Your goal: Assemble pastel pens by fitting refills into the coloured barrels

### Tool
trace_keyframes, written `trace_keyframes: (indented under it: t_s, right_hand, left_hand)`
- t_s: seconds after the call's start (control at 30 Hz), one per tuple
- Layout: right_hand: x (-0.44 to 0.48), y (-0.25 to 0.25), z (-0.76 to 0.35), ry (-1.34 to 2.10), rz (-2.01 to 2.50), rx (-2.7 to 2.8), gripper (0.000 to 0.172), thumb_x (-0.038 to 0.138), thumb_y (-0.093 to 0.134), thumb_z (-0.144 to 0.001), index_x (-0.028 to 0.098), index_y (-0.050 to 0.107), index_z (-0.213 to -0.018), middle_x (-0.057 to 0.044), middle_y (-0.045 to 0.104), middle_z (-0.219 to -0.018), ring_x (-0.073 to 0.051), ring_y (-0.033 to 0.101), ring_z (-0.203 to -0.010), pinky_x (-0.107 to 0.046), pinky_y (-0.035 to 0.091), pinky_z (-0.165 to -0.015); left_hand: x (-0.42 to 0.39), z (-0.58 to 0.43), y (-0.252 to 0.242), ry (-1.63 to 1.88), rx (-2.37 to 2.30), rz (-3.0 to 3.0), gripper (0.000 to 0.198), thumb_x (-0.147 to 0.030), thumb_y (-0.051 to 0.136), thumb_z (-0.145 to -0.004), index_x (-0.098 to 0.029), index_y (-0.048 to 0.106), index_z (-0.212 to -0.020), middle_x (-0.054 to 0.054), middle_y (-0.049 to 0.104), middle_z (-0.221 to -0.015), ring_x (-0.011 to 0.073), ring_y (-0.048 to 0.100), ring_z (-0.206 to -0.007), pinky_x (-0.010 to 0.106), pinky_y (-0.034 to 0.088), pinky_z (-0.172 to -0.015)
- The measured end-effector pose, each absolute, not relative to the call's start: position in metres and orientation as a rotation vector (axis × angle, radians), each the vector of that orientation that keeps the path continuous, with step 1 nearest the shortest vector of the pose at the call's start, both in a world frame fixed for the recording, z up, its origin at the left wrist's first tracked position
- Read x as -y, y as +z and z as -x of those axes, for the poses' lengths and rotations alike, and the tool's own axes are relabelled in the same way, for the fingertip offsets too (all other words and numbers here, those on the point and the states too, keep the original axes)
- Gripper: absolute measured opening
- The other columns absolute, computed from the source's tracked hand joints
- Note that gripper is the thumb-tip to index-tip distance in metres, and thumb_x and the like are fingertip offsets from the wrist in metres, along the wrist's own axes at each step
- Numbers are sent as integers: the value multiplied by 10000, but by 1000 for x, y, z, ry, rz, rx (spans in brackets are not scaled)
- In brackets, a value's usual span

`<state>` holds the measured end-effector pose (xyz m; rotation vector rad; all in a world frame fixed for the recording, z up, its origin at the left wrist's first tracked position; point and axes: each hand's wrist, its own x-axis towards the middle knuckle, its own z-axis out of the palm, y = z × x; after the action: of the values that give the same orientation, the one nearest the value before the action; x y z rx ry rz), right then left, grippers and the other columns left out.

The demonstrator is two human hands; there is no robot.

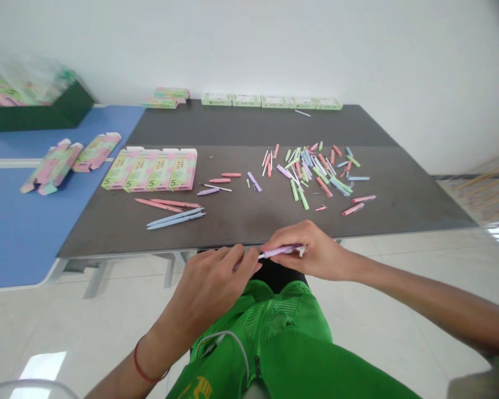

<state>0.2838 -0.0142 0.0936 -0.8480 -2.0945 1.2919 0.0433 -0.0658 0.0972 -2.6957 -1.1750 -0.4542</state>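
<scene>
Just off the table's front edge, my two hands meet over one purple pen. My right hand (311,249) pinches its upper barrel (285,251), which has a clear clip end. My left hand (220,277) is closed round the other purple part, mostly hidden by the fingers; a short pale refill length (261,256) shows between them. Beyond my left hand lie blue pens (177,218) and pink pens (166,204), whole. A loose purple barrel (254,182), pink barrels (231,175) and a white refill (218,187) lie in the middle. Right of these spreads a pile of coloured pen parts (311,169).
Pink-green cartons (149,169) lie in a row at left; more cartons (95,152) lie on the blue table (16,221). Along the back stands a row of cartons (272,101). A dark green bin (37,116) sits far left. The dark table (241,233) ends before me.
</scene>
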Motion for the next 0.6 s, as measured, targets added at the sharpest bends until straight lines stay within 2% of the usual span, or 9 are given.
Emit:
trace_keyframes:
  t_s: [0.1,0.23,0.33,0.4,0.5,0.6]
  right_hand:
    - [13,93,-283,1322,793,2048,167,282,772,-901,192,836,-1026,-88,786,-911,-175,706,-768,-284,532,-648]
    - [14,87,-279,1370,971,1890,248,380,871,-802,168,825,-921,-72,785,-821,-173,696,-708,-284,534,-640]
    - [16,87,-277,1403,1038,1812,285,380,901,-759,146,766,-853,-35,741,-705,-140,647,-625,-244,485,-577]
    - [17,92,-277,1394,1028,1851,235,327,879,-783,144,745,-843,-18,714,-678,-116,604,-591,-225,446,-547]
    - [15,103,-281,1380,974,1936,106,217,803,-837,148,770,-911,-51,748,-842,-111,615,-650,-222,452,-563]
    - [11,109,-286,1459,898,1905,136,185,798,-834,159,802,-967,-85,762,-991,-151,692,-800,-248,536,-661]
  left_hand:
    - [63,-44,95,-451,1170,2702,129,-270,550,-1043,-214,645,-976,-15,585,-708,155,540,-598,322,302,-555]
    - [60,-46,92,-499,1228,2764,153,-231,511,-1045,-209,648,-980,-12,611,-745,148,545,-604,307,297,-553]
    - [60,-48,87,-618,1303,2787,192,-264,484,-1062,-214,662,-1009,-17,616,-748,140,523,-574,300,294,-547]
    - [60,-48,84,-708,1324,2785,207,-293,490,-1069,-216,671,-1004,-21,608,-733,133,503,-555,295,297,-547]
    - [60,-45,80,-815,1326,2804,206,-293,501,-1071,-205,678,-1015,-24,592,-726,118,485,-547,279,308,-552]
    - [59,-42,78,-913,1338,2865,171,-274,518,-1066,-201,672,-1074,-30,577,-738,105,487,-560,260,322,-565]
